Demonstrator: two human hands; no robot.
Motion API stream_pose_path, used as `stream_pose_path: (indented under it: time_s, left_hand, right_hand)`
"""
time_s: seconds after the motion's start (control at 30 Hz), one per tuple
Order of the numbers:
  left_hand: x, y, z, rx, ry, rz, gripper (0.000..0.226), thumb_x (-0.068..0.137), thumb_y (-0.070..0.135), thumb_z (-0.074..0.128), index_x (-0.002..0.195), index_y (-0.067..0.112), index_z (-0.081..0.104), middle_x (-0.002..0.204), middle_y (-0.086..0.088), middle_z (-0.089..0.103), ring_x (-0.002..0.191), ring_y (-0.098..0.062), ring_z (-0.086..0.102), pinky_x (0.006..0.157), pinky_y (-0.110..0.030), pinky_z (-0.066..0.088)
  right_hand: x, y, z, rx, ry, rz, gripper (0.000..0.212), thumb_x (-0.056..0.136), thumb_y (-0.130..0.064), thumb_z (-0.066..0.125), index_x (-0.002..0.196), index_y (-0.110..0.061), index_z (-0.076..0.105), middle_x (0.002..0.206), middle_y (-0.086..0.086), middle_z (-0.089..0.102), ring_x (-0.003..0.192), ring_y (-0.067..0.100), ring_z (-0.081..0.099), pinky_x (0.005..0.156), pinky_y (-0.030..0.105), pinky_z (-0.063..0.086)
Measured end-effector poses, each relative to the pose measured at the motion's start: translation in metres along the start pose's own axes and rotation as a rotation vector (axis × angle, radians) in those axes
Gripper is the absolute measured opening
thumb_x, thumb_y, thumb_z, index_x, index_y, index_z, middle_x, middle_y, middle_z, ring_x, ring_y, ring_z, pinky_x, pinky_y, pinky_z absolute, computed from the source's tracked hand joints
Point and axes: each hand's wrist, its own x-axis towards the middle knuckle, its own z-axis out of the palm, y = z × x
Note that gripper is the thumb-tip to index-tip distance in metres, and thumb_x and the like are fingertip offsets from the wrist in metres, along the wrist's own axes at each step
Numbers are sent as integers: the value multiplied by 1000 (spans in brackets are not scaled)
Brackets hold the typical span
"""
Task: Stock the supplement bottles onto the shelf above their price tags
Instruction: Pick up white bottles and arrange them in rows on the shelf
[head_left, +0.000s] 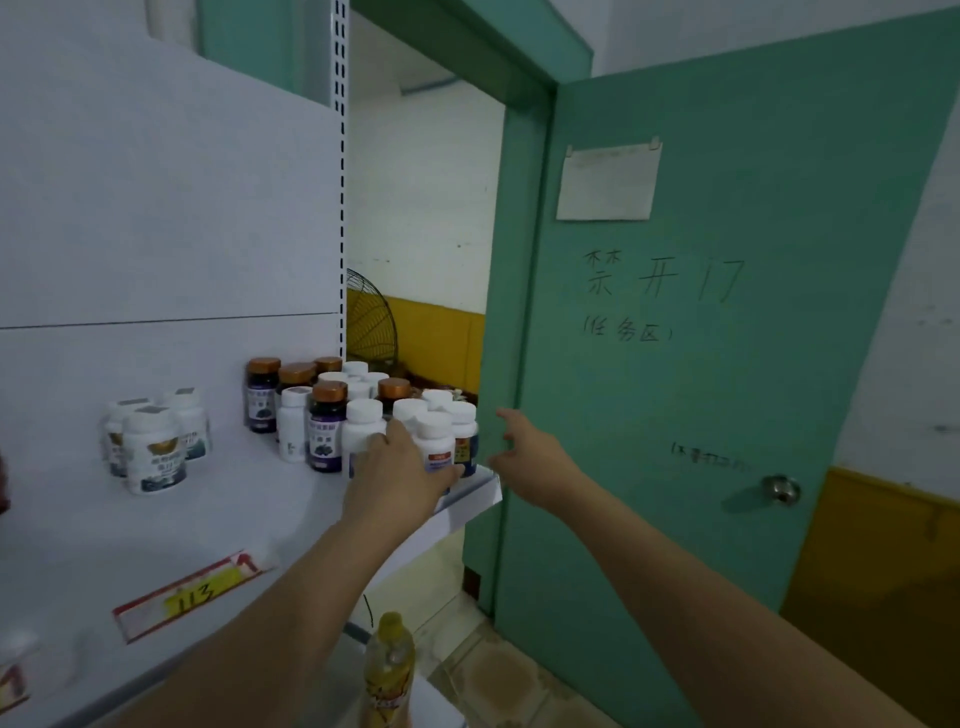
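Left hand (400, 467): wrapped around a white bottle (435, 441) with a white cap, at the front right corner of the shelf (249, 519), fingers reaching among the neighbouring bottles. Right hand (524, 447): open and empty, fingers spread, held in the air just past the shelf's right end, in front of the green door (727, 364). Bottle cluster (332, 405): white-capped white bottles mixed with dark bottles bearing copper-coloured caps, packed close together at the right end of the shelf. Second group (153, 441): three white bottles standing apart to the left. Price tag (192, 592): red-bordered strip with a yellow label reading 113, on the shelf's front edge below the left group. Yellow bottle (389, 670): stands lower down, beneath the left forearm.
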Motion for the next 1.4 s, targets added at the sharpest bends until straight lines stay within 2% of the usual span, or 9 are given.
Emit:
stream_pose_path:
  time_s: [0.2,0.33,0.47,0.6,0.7,0.87,0.97,1.2,1.4]
  left_hand:
    - [20,0,26,-40,145,-37,71,72,40,75,124,8,39,124,-13,52,114,-30,53,89,-42,49]
    - [18,0,34,-117,183,-52,63,75,30,75,123,8,41,123,-12,55,113,-28,54,92,-42,49]
    - [13,4,29,-277,176,-75,51,77,23,74,115,8,43,122,-13,54,111,-28,55,94,-44,47]
    - [0,13,6,-536,135,-125,40,78,15,72,108,17,45,113,-4,58,97,-18,59,85,-34,50]
    - [-15,18,-19,-608,99,-175,45,78,19,72,111,24,42,102,2,56,91,-15,59,77,-34,54]
    - [-51,14,-65,-647,279,-260,54,76,15,72,112,23,32,92,1,49,83,-15,56,62,-29,50]
    - [-85,2,-97,-651,324,-297,56,77,13,71,116,25,33,98,-1,50,89,-19,57,71,-35,55]
    - [-173,-40,-175,-785,466,-348,39,80,19,70,107,28,44,104,-4,60,88,-22,64,68,-39,60]
    - [-240,-83,-246,-814,537,-386,62,83,42,62,136,25,35,114,-4,62,93,-24,65,78,-43,56]
  right_hand:
    - [44,6,21,208,-80,-188,71,87,-11,58,146,-25,21,131,10,55,111,30,58,90,38,48]
    - [57,22,29,302,-108,-245,62,86,-17,64,137,-23,29,117,4,56,91,18,55,71,26,48]
    - [66,34,16,435,-200,-280,70,82,-22,71,139,-22,30,122,-1,50,105,16,52,84,28,47]
    - [63,29,-7,546,-306,-317,43,83,-27,68,117,-41,46,112,-13,56,98,8,57,75,20,44]
    - [60,8,-19,724,-449,-311,31,84,-21,67,101,-41,52,105,-13,63,93,6,62,70,21,48]
    - [37,-42,-4,1007,-676,-240,34,86,-7,58,119,-14,50,109,7,63,95,21,62,79,35,55]
    - [14,-71,17,1108,-816,-245,28,85,-4,53,112,-9,50,99,15,63,86,25,65,78,39,55]
    - [-46,-147,71,1097,-1029,-284,31,91,-39,55,109,-13,57,77,4,75,70,18,73,61,30,59]
    - [-106,-222,123,1077,-1109,-360,36,90,-39,56,111,-10,56,76,2,75,68,16,72,57,26,57]
